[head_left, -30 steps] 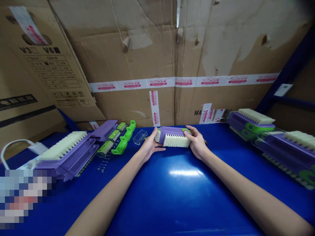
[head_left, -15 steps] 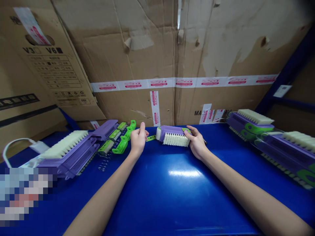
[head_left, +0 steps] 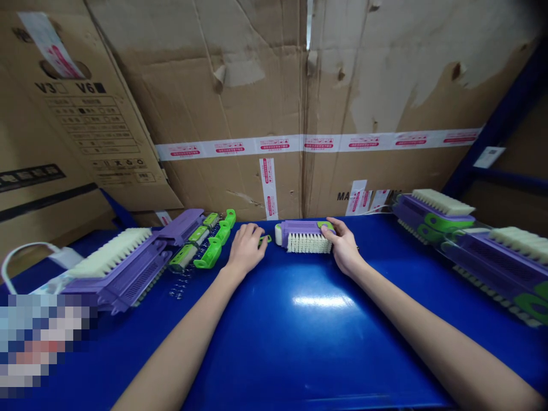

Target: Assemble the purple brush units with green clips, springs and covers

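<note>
Palm down, my left hand (head_left: pixel 247 249) has its fingers bent around a small flat green strip with holes (head_left: pixel 266 239), which is partly hidden under the fingertips. My right hand (head_left: pixel 346 249) grips the right end of a purple brush (head_left: pixel 302 228), thumb on its green end part. The brush lies on its side, its cream bristles towards me and its pale end cap pointing left. A gap of blue table separates my left hand from the brush.
Left of my left hand are bright green brackets (head_left: pixel 215 244), green-topped blocks (head_left: pixel 191 245), small metal springs (head_left: pixel 181 285) and purple brush parts (head_left: pixel 128 279). More purple brushes (head_left: pixel 509 257) are stacked at the right. Cardboard (head_left: pixel 240 108) stands behind the blue table (head_left: pixel 325 348).
My left hand has turned from thumb-up to palm down, with its fingers lowered over the green strip. My right hand keeps its hold on the brush, almost unmoved.
</note>
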### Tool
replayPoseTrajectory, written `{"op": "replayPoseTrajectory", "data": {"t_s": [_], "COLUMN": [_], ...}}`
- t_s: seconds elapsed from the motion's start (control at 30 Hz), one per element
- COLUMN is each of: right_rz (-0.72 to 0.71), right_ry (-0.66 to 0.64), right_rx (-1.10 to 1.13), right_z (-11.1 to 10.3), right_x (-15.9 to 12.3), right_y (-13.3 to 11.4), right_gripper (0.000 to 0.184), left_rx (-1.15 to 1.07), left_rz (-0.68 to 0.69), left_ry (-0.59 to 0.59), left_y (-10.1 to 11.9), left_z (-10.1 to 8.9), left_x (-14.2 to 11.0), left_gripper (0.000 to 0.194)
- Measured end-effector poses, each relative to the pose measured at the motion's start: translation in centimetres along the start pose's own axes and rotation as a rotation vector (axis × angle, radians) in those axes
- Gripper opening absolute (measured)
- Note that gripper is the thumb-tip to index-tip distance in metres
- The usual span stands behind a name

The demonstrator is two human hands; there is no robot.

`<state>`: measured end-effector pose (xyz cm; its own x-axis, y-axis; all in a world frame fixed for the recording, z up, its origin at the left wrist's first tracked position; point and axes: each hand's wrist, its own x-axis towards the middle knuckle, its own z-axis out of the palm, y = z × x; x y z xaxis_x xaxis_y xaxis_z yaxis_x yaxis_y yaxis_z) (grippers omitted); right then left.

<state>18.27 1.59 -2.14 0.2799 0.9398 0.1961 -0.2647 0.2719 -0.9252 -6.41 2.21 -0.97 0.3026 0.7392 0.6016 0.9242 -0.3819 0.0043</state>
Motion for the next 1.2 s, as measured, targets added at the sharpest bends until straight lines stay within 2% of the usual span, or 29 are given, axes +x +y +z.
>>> {"op": "replayPoseTrajectory", "data": {"t_s": [0.23,0.67,0.77,0.87,1.03,1.1,1.2], "right_rz": [-0.033,-0.022,-0.020,0.018,0.078,0.104,0.182], "right_ry": [0.010,-0.005,-0.013,-0.030,-0.021,-0.014,0.005], "right_rx": [-0.120,-0.138,-0.093,-0.016,0.053,0.062,0.077], "right_z": [-0.7,-0.7,-0.8,-0.8,-0.4,-0.2,-0.2], "right_x": [0.5,0.3,0.3,0.3,-0.1,-0.2,-0.3], "right_y": [-0.1,-0.3,-0.2,-0.3,-0.7,-1.0,-1.2], "right_gripper": [0.056,0.054,0.053,0.053,0.055,0.055,0.054], "left_rx": [0.007,-0.101,-0.056,-0.076,-0.311,-0.483,-0.821], "left_rz": [0.131,0.136,0.135,0.091,0.057,-0.006,-0.168], "left_ry": [-0.084,-0.064,-0.052,-0.007,0.020,-0.027,-0.154], "left_y": [0.0,0.7,0.8,1.1,1.9,2.3,3.0], "left_z": [1.1,0.6,0.3,-0.2,-0.6,-0.7,-0.9], "left_x": [-0.7,-0.6,-0.5,-0.3,0.0,0.1,0.3], "left_gripper": [0.024,0.024,0.020,0.024,0.035,0.045,0.053]}}
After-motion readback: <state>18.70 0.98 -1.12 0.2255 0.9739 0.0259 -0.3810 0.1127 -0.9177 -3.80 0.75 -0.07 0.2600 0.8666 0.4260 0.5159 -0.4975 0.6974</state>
